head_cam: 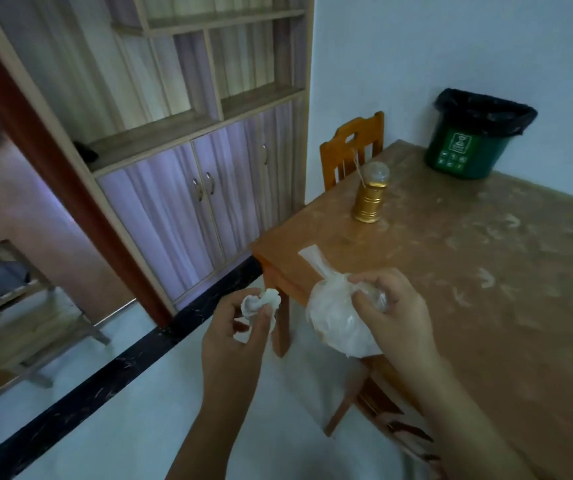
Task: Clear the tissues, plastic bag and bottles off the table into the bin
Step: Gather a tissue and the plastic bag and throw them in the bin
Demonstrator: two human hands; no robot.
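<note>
My left hand (235,336) is closed around a crumpled white tissue (261,301), held over the floor just left of the table's near corner. A knotted, translucent white plastic bag (333,313) is gripped by my right hand (392,313) at the table's front-left edge; something clear shows under the fingers, and I cannot tell what it is. A green bin (468,147) with a black liner stands on the far right of the wooden table (486,271), against the wall. No bottles are visible on the table.
A gold lantern-like lamp (370,194) with a clear bulb top stands on the table near its far left edge. An orange wooden chair (351,147) sits behind the table. A cabinet with shelves (188,168) lines the left wall. A small wooden stool (29,306) stands at far left.
</note>
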